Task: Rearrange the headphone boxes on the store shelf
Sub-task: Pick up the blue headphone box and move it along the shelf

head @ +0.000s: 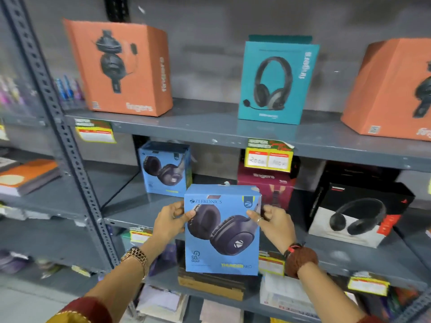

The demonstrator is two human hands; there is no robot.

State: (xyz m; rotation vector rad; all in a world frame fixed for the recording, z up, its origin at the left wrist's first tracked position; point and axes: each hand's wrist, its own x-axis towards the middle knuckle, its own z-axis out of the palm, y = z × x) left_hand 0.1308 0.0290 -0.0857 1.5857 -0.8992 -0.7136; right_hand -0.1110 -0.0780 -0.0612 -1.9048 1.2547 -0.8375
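Zebronics box sits upright between our palms in front of the middle shelf edge: our left hand pinches its left side, our right hand its right (thumbs on the front). Behind it, bare shelf opens between a matching blue box and a maroon box.

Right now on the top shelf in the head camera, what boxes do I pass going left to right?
Orange Fingers headset box → teal Fingers headset box → a second orange Fingers box, cut off at the right edge.
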